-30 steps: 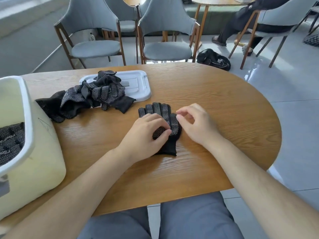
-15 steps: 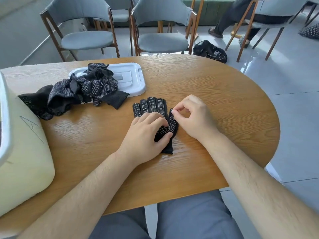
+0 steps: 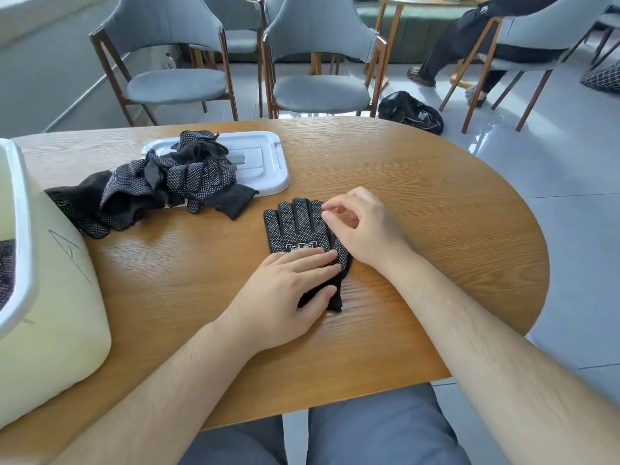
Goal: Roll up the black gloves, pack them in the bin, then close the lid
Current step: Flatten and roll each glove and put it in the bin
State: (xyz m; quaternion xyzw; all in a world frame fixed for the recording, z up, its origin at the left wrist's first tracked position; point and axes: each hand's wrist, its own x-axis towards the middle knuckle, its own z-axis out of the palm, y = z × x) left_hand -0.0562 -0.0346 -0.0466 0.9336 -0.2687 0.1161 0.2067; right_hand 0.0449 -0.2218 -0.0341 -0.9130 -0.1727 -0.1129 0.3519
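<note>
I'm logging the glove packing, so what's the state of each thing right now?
bin: open, dotted fabric inside.
lid: off the bin, on the table.
glove pile: loose, unrolled, partly on the lid.
flat glove: unrolled, dotted side up.
left hand: open, pressing the flat glove.
right hand: fingers curled at the flat glove's fingertips; grip unclear.

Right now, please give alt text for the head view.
A person's left hand presses a black dotted glove flat on a wooden table while the right hand pinches one glove fingertip. A heap of gloves partly covers a white lid; a cream bin stands left.
</note>
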